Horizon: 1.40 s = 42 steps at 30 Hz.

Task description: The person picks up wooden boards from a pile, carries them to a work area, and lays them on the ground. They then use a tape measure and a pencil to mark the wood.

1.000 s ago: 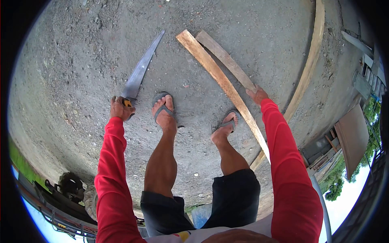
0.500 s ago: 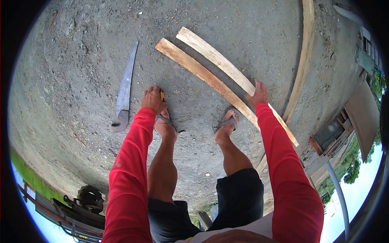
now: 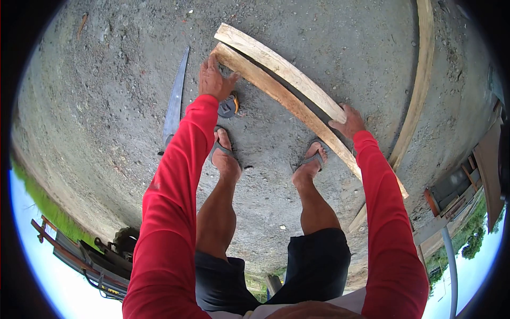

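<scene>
Two long wooden planks lie side by side on the ground, one brown-edged [image 3: 287,100] and one pale [image 3: 276,63]. My left hand [image 3: 217,80] is at the far end of the brown-edged plank, thumb spread from the fingers, fingertips touching or very near its end. Around the pale plank my right hand [image 3: 349,122] is closed; the sleeve hides part of both planks beyond it. Just below my left hand sits a black and orange tape measure [image 3: 229,107]. To its left lies a handsaw [image 3: 175,101], its handle mostly covered by my left sleeve.
My sandalled feet [image 3: 226,151] stand apart on gritty ground, close to the planks. Another long timber [image 3: 419,80] lies at the right. Stacked boards [image 3: 451,186] and a grey pole [image 3: 450,266] are farther right. Metal machinery [image 3: 85,260] shows at lower left.
My left hand has left the tape measure and moved up to the brown-edged plank's end. The pale plank has slid toward the upper left, its far end now closer beside the other plank.
</scene>
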### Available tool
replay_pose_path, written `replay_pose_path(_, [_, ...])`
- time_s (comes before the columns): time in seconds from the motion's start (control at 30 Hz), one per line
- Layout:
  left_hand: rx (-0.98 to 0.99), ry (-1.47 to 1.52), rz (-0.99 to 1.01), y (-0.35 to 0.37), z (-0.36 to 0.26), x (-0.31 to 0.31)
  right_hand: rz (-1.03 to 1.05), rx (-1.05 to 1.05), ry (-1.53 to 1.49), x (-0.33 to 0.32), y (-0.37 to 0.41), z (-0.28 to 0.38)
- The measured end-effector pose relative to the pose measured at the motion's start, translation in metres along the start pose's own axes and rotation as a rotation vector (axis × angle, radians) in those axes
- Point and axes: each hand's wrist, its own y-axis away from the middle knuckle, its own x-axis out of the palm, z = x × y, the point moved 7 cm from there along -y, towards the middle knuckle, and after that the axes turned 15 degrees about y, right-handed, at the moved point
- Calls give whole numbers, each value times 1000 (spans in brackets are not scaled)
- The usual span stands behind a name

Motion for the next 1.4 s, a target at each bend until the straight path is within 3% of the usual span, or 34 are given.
replay_pose_path(0.13, [6,-40,-55,-32,-3,-13,10,-33,-113,16,6,-16])
replay_pose_path(0.17, [119,-135,-133,-38,-6,-14,14,-32,-88,21,6,-20])
replay_pose_path(0.27, [-2,26,97,-56,12,4,99,-13,-83,28,10,-26])
replay_pose_path(0.37, [23,-122,42,-57,8,10,98,-25,-87,48,18,-30])
replay_pose_path(0.5, [-43,64,129,-63,13,8,109,-43,-117,69,22,-31])
replay_pose_path(0.7, [-73,-62,112,-67,-1,3,-97,-68,8,34,62,1])
replay_pose_path(0.8, [-91,-139,142,-67,2,2,-212,15,235,51,71,-1])
replay_pose_path(1.03, [-21,-216,161,-65,-6,1,-168,113,373,61,65,-3])
replay_pose_path(1.1, [66,-224,112,-41,-9,-4,-97,159,353,61,67,-4])
replay_pose_path(1.17, [-10,-54,128,0,-8,-14,-111,161,402,62,67,-6])
replay_pose_path(1.2, [-99,41,89,29,18,-15,-116,165,428,66,69,-8])
replay_pose_path(1.23, [-194,36,136,66,0,-31,-53,217,516,73,71,-12])
replay_pose_path(1.3, [-304,131,234,147,29,-59,113,262,463,28,99,6])
replay_pose_path(1.33, [-369,106,279,191,28,-82,109,267,361,18,115,11])
replay_pose_path(1.37, [-472,55,321,236,26,-104,-32,278,254,29,133,8])
replay_pose_path(1.4, [-595,63,375,288,48,-125,-33,265,358,40,157,5])
